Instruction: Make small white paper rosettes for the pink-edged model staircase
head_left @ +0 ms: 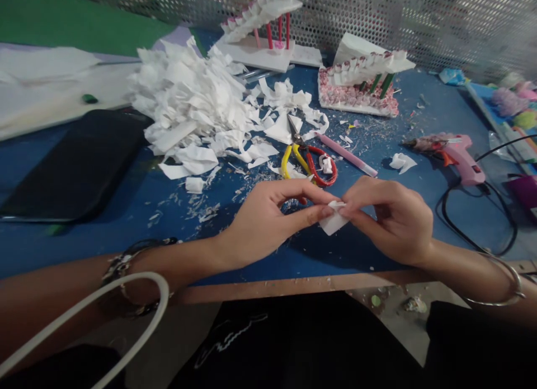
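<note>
Fingers of the left hand (268, 215) and right hand (388, 218) pinch a small white paper piece (334, 221) between them, folding it; scissors (308, 159) lie just beyond.

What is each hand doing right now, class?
Left hand: closed, fingertips pinching the small white paper piece.
Right hand: closed, pinching the same paper piece.

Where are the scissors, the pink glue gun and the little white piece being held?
scissors (308, 162): head view, on the red handle loop.
pink glue gun (459, 154): head view, on its body.
small white paper piece (333, 224): head view, on the lower corner below the fingertips.
</note>
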The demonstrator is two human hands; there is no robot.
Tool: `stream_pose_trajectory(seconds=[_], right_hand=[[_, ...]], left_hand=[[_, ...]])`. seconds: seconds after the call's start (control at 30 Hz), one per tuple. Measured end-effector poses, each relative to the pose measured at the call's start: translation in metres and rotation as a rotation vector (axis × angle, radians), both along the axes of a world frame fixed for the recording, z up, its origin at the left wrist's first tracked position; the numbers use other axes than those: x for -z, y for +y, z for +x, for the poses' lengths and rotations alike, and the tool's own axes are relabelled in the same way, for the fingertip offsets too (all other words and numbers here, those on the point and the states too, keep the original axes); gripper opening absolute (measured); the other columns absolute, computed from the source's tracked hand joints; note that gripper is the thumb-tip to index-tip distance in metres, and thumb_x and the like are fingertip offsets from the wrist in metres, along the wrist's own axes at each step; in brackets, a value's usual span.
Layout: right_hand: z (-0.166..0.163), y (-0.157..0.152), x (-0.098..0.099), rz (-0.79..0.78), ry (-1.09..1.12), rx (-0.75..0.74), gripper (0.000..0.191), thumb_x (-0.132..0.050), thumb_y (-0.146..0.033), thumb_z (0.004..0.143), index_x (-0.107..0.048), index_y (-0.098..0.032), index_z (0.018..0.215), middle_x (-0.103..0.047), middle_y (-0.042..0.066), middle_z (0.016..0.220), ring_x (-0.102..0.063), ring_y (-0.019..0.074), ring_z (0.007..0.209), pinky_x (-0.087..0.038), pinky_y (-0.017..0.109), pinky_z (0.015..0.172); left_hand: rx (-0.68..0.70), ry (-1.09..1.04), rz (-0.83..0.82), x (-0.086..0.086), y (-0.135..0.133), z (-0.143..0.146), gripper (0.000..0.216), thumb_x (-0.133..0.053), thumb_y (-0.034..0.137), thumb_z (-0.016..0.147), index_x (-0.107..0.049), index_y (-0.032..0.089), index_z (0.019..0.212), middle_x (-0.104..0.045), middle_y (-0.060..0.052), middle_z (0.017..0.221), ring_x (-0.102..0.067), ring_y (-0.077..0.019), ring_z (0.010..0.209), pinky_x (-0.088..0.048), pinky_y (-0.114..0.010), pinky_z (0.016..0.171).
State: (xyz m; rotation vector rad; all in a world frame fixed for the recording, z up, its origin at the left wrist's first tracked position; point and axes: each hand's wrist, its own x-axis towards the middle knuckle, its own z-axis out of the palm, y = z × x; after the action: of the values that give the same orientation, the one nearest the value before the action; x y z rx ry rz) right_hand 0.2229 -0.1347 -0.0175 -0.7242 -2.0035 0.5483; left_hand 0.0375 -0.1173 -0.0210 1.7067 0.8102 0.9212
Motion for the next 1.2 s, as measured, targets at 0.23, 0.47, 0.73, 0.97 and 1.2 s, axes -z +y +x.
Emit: stream_pose_trajectory(seconds=[0.23,0.47,0.73,0.97,1.2], right_hand=[[0.000,0.002,-0.012,0.129,-0.173,-0.009,0.016,-0.060,-0.010,0.075,-0.060,-0.021,0.087,-0.065,0.002,0.079,-0.060,0.0110,0.072,-0.052,0.025,0.066],[0.002,0.000,-0.010,0.238,-0.325,0.115,0.018,-0.058,-0.016,0.078,-0.061,-0.024,0.095,-0.065,0.003,0.083,-0.060,0.0124,0.073,-0.052,0.027,0.065],[0.010,0.000,-0.007,0.337,-0.436,0.105,0.022,-0.058,-0.013,0.078,-0.060,-0.021,0.098,-0.063,0.005,0.087,-0.057,0.0154,0.075,-0.050,0.030,0.067],[0.007,0.004,-0.006,0.265,-0.382,0.117,0.004,-0.056,-0.017,0.080,-0.056,-0.020,0.082,-0.060,0.003,0.077,-0.056,0.0133,0.073,-0.048,0.027,0.066],[0.004,0.006,-0.003,0.135,-0.295,0.124,0.006,-0.057,-0.019,0.080,-0.053,-0.019,0.075,-0.057,0.002,0.073,-0.055,0.0110,0.069,-0.047,0.024,0.060]], left_hand=[[-0.037,0.057,0.014,0.002,0.002,-0.002,0.011,-0.061,0.028,0.076,-0.067,0.021,0.082,-0.069,0.002,0.080,-0.061,-0.0106,0.073,-0.045,-0.017,0.064],[-0.052,0.126,-0.014,0.001,0.004,-0.002,0.016,-0.060,0.031,0.076,-0.068,0.019,0.083,-0.068,0.000,0.077,-0.058,-0.0107,0.064,-0.043,-0.019,0.057],[-0.027,0.157,-0.048,0.003,0.004,-0.002,0.018,-0.060,0.033,0.076,-0.069,0.019,0.083,-0.068,0.000,0.073,-0.054,-0.0093,0.056,-0.040,-0.018,0.050],[-0.009,0.164,-0.011,0.002,0.004,-0.002,0.016,-0.060,0.031,0.076,-0.069,0.019,0.080,-0.068,0.000,0.074,-0.056,-0.0105,0.060,-0.041,-0.019,0.054],[-0.010,0.121,0.043,0.002,-0.001,0.000,0.014,-0.064,0.028,0.073,-0.067,0.019,0.083,-0.068,0.001,0.081,-0.059,-0.0108,0.072,-0.044,-0.018,0.066]])
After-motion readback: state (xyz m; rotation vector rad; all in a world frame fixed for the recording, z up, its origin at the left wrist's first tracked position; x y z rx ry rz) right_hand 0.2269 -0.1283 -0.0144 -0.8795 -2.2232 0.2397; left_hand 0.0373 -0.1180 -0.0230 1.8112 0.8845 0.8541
